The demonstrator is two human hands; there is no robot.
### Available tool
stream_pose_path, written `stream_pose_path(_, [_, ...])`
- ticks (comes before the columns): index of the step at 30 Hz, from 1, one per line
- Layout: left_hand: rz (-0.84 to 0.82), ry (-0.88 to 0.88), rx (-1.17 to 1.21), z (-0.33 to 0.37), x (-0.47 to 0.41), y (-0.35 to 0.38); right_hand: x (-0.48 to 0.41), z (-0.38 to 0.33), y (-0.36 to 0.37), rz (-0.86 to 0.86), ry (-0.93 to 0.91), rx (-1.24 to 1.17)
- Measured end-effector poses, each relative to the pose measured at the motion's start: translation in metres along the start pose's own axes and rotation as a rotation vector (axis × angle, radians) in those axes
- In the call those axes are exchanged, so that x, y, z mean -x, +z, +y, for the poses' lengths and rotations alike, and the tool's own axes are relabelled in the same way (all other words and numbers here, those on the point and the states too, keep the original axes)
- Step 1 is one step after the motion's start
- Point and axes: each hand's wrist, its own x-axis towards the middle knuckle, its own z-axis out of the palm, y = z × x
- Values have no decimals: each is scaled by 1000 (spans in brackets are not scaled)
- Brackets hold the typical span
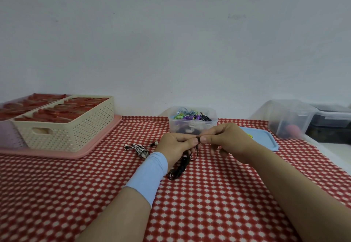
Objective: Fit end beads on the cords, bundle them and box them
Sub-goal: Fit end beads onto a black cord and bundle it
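Black cord (178, 169) pinched by left hand (175, 147) and right hand (226, 141).

hands (197, 143) pinching black cord (180, 167), checked tablecloth (209, 203)

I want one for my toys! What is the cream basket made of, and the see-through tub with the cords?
The cream basket looks like matt moulded plastic: its walls are an even grid of tiny holes. The clear tub seems glossy plastic, since the coloured cords show through its walls.

Left hand (175, 147), right hand (227, 140) (fingertips (204, 139) together)
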Motion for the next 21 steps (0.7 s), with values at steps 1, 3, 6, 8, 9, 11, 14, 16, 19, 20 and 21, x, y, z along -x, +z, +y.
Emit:
stream_pose_path(1, [4, 2, 1, -1, 0, -1, -1, 0, 0, 5, -7, 11])
stream_pose_path(3, [2, 4, -9, -2, 0, -2, -1, 0, 0, 4, -11, 37])
stream_pose_path(6, [-22, 1, -38, -3, -1, -2, -1, 0, 0, -3, 13, 62])
stream_pose_path(8, [-44, -3, -2, -2, -1, -1, -1, -1, 0, 8, 12, 54])
stream_pose_path(9, [-50, -6, 21, -2, 0, 0, -1, -1, 0, 11, 9, 47])
stream_pose_path(11, [-51, -19, 54, 0, 0, 1, 0, -1, 1, 7, 12, 12])
stream_pose_path(14, [-10, -39, 116, 1, 1, 3, 0, -1, 0, 0, -7, -50])
stream_pose_path(16, [15, -41, 147, 0, 0, 3, 0, -3, 0, 5, -31, -37])
stream_pose_path(19, [40, -47, 169, -3, -2, 3, 0, -5, 0, 4, -50, -25])
stream_pose_path(20, [43, -55, 190, -3, -3, 3, 1, -5, 0, 0, -53, -19])
stream_pose_path(21, [42, -61, 213, -4, -3, 3, 1, -6, 0, 0, -58, -9])
